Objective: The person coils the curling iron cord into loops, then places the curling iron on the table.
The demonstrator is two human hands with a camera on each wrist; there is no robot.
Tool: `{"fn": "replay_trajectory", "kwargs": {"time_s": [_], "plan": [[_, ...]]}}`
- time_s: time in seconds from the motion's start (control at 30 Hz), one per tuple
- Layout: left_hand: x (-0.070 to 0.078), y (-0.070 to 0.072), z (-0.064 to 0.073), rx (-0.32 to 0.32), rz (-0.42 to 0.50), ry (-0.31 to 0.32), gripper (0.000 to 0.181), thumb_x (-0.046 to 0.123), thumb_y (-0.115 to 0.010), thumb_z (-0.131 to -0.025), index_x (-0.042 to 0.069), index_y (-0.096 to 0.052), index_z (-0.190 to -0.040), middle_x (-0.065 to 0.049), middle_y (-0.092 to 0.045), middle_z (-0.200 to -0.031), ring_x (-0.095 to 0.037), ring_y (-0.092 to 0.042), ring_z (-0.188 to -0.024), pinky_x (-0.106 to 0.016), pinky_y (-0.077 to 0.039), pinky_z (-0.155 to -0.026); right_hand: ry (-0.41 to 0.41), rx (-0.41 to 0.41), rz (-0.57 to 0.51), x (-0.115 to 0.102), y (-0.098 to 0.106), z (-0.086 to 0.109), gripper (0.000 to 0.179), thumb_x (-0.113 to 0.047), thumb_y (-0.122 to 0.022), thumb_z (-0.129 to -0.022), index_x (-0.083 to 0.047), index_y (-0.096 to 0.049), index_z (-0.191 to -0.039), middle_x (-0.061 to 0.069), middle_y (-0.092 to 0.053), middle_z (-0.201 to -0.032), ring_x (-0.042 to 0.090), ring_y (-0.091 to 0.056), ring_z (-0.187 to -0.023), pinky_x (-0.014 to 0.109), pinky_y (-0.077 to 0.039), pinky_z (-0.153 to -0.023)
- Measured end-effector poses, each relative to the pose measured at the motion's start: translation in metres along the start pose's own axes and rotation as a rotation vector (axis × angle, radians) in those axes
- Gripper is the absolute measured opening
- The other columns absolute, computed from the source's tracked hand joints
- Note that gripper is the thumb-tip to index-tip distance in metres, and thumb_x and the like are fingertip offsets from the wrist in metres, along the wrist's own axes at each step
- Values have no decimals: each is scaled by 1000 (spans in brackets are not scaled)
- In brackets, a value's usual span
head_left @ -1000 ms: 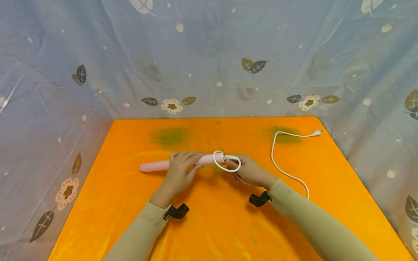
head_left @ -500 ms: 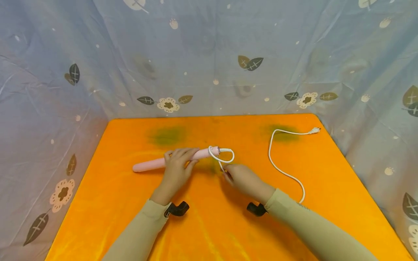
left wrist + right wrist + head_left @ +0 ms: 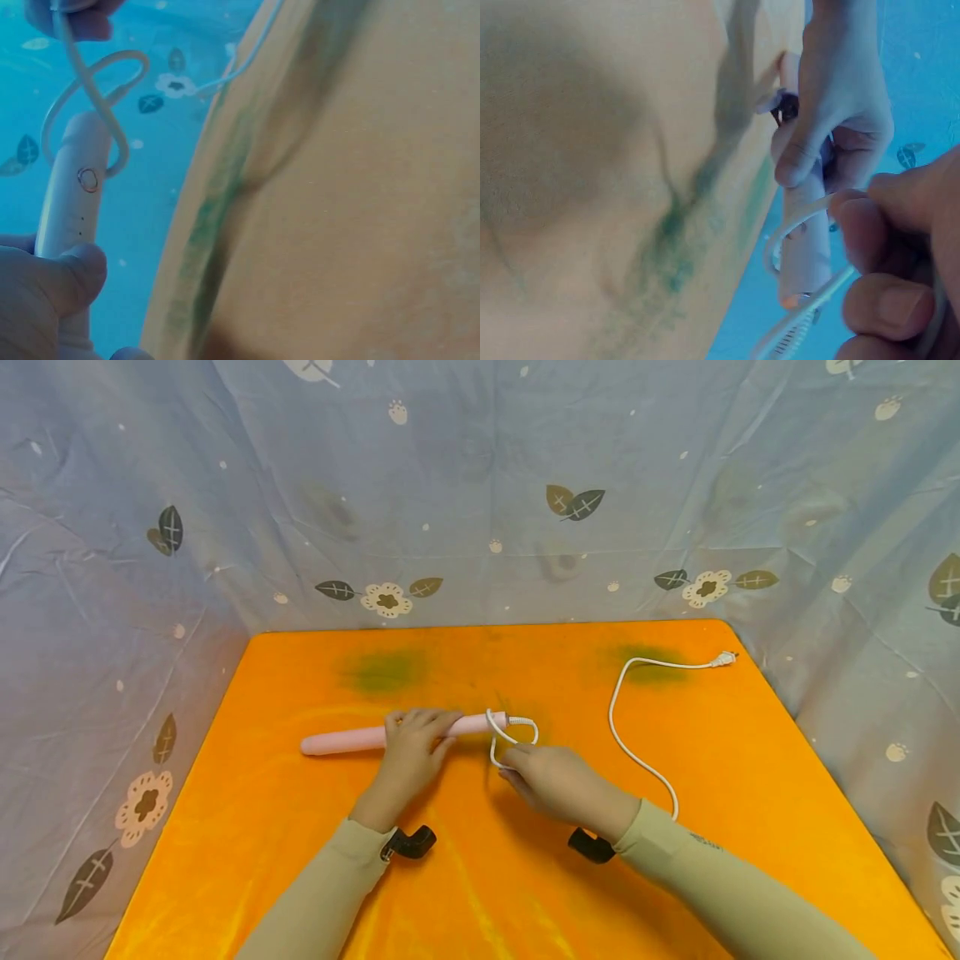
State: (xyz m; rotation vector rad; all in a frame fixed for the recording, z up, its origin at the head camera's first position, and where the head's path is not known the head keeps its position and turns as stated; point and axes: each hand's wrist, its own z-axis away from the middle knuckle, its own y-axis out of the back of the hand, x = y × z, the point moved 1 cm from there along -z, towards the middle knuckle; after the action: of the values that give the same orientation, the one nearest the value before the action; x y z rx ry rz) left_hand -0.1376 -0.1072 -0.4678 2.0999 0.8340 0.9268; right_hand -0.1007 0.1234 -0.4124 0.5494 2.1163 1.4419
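Note:
A pink hair styling iron (image 3: 345, 742) is held crosswise over the orange-covered table. My left hand (image 3: 408, 760) grips it around its middle, thumb along the near side. In the left wrist view, the handle (image 3: 71, 165) shows a round button (image 3: 88, 180) and small dots. A white cord (image 3: 116, 146) leaves the handle's end and loops around it. My right hand (image 3: 566, 785) pinches this cord just below the handle's right end. Up close in the right wrist view, the cord (image 3: 810, 211) runs between thumb and fingers (image 3: 889, 304), which hide part of it.
The cord's free length curves over the table's right side to a white plug (image 3: 724, 659) near the back right corner. Grey-blue patterned curtains (image 3: 450, 468) stand around the back and sides of the orange cloth (image 3: 247, 827). Black wrist mounts (image 3: 411, 842) jut from both sleeves.
My right hand first moves from the handle's end down along the cord, then slightly left with it, shrinking the loop. The cord on the right shifts left. The left hand keeps its grip.

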Motion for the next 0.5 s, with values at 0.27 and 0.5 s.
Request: {"fn": "replay_trajectory", "kwargs": {"time_s": [0.27,0.5], "plan": [[1,-6,9,-66,-20,-45,37,17,-73,-87,18,-68,-124,-2,-66,-114,-26,-56,-106,-51,-27,-89,61,95,37,1,18,-18,9,-16,-69,-91,-11,-63,-87,-3,-54,-76,10,-45,-56,25,-42,-51],[5,-10,15,-104,-27,-80,35,18,-71,-89,19,-68,-124,0,-67,-113,-24,-56,-105,-49,-28,-87,26,112,28,10,37,-28,5,-18,-68,-92,-14,-69,-89,-6,-54,-76,6,-46,-57,21,-42,-54]]}}
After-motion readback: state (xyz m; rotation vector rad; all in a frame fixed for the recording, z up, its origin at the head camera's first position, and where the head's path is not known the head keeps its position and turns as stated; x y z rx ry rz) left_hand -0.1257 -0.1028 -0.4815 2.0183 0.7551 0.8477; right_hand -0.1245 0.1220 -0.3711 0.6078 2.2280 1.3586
